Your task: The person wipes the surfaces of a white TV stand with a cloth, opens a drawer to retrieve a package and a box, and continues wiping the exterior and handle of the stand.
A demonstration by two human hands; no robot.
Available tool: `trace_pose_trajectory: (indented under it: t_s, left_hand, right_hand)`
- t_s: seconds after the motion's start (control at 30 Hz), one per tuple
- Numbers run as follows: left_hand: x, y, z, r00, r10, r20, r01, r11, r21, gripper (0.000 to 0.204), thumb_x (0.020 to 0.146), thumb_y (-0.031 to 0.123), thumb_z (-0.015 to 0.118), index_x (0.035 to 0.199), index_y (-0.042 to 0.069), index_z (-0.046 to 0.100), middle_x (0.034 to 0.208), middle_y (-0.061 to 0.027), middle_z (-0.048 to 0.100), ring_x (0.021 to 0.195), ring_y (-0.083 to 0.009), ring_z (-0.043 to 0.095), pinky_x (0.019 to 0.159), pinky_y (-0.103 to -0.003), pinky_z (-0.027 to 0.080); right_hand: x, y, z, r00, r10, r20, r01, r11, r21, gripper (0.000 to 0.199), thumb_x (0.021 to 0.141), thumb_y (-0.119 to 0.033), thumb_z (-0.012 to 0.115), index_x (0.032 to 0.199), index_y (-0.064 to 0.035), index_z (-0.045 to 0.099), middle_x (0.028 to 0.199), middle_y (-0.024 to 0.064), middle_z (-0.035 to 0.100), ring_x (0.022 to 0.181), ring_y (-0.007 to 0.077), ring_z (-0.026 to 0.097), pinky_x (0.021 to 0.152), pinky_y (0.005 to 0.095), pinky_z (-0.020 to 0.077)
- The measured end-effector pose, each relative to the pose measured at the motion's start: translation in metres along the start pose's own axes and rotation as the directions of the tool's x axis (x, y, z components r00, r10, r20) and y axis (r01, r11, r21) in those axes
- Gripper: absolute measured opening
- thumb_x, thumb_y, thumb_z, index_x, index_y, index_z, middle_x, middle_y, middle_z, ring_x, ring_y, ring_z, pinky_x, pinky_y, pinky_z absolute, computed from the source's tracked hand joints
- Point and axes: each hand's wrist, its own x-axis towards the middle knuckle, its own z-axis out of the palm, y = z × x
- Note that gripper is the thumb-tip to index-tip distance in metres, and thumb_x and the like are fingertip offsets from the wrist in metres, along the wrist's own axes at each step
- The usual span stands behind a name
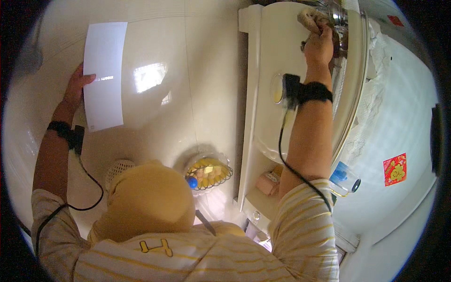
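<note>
On the left, my left hand point(75, 87) grips the near-left edge of a long white flat box point(104, 101). The thumb lies on its top face, and the other fingers are hidden behind it. The box is held above the glossy tiled floor. At the far right my right hand point(320, 49) is closed on a crumpled brownish cloth point(310, 19). It rests by the top of a cream cabinet, next to shiny metal ware point(339, 15). Each wrist wears a black strap with a small device and a cable.
The cream cabinet point(268, 61) has a round knob and an open shelf holding a pink pack point(268, 183). Lace cloth point(359, 127) and a clear-and-blue container point(345, 178) lie farther right, near a red paper decoration point(394, 169). A wire fruit basket point(225, 181) and a perforated bin point(118, 168) stand on the floor.
</note>
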Motion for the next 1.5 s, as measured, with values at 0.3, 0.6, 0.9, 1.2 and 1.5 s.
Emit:
trace_pose_trajectory:
  t_s: [0.3, 0.6, 0.9, 1.2, 1.5]
  left_hand:
    - [0.01, -0.004, 0.002, 0.999, 0.041, 0.03, -0.038, 0.993, -0.116, 0.075, 0.073, 0.023, 0.066, 0.139, 0.002, 0.038, 0.122, -0.0157, 0.055, 0.109, -0.0286, 0.052, 0.092, -0.041, 0.044]
    - [0.0, 0.014, 0.02, 0.996, 0.078, 0.047, -0.067, 0.976, -0.206, 0.063, 0.077, 0.021, 0.062, 0.134, 0.002, 0.043, 0.115, -0.0121, 0.058, 0.102, -0.0247, 0.055, 0.09, -0.038, 0.045]
    - [-0.033, 0.177, 0.187, 0.893, 0.202, 0.402, -0.064, 0.941, -0.331, 0.052, 0.084, 0.016, 0.062, 0.128, -0.004, 0.043, 0.115, -0.015, 0.057, 0.104, -0.0266, 0.058, 0.092, -0.04, 0.048]
    - [-0.077, 0.229, 0.385, 0.679, 0.224, 0.699, -0.026, 0.959, -0.282, 0.051, 0.087, 0.017, 0.057, 0.126, -0.01, 0.039, 0.124, -0.0226, 0.051, 0.118, -0.0311, 0.051, 0.103, -0.043, 0.042]
    - [-0.068, 0.213, 0.487, 0.665, 0.282, 0.692, -0.009, 0.929, -0.37, 0.046, 0.092, 0.015, 0.053, 0.127, -0.012, 0.039, 0.124, -0.022, 0.052, 0.116, -0.0306, 0.051, 0.103, -0.044, 0.04]
  right_hand:
    - [0.011, 0.012, 0.008, 0.996, -0.001, 0.088, 0.017, 0.983, -0.183, 0.059, 0.09, -0.02, 0.052, 0.144, -0.0148, 0.031, 0.116, 0.0194, 0.062, 0.103, 0.039, 0.06, 0.088, 0.0452, 0.0499]
    - [-0.225, 0.117, -0.04, 0.917, 0.399, -0.022, -0.398, 0.917, 0.03, 0.033, 0.093, -0.02, 0.049, 0.123, -0.0084, 0.056, 0.103, 0.0212, 0.065, 0.095, 0.0396, 0.062, 0.081, 0.0458, 0.0494]
    - [-0.381, 0.194, -0.071, 0.618, 0.748, 0.243, -0.784, 0.612, 0.108, 0.036, 0.093, -0.012, 0.05, 0.124, 0.0066, 0.052, 0.11, 0.0224, 0.063, 0.101, 0.0288, 0.06, 0.088, 0.0349, 0.0456]
    - [-0.478, 0.224, -0.068, 0.594, 0.675, 0.438, -0.655, 0.09, 0.75, 0.029, 0.086, 0.001, 0.04, 0.106, 0.005, 0.06, 0.095, 0.0075, 0.063, 0.083, 0.0158, 0.057, 0.073, 0.028, 0.0459]
    - [-0.499, 0.201, -0.171, 0.689, 0.275, 0.67, -0.718, 0.132, 0.684, 0.025, 0.085, 0.001, 0.04, 0.095, -0.0007, 0.063, 0.083, 0.0004, 0.06, 0.077, 0.0113, 0.054, 0.07, 0.026, 0.045]
